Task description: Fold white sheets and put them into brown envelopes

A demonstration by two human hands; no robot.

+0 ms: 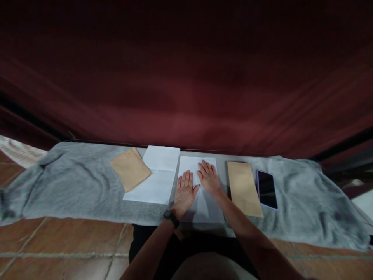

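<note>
A white sheet of paper (208, 212) lies on the grey cloth in front of me, with both hands flat on it. My left hand (185, 191) rests on its left part, fingers spread and thumb pointing right; a dark watch (171, 218) is on that wrist. Slightly higher, my right hand (208, 177) presses on the upper right part with fingers apart. Neither hand grips anything. To the left is another white sheet (159, 186) with a crease across it, partly covered by brown envelopes (130, 170). A long brown envelope (244, 189) lies right of my right hand.
A phone (267, 189) with a dark screen and pale purple edge lies right of the long envelope. Grey cloth (84, 181) covers the narrow surface. A dark red upright panel (186, 97) stands along its far edge, and tiled floor (72, 237) shows below.
</note>
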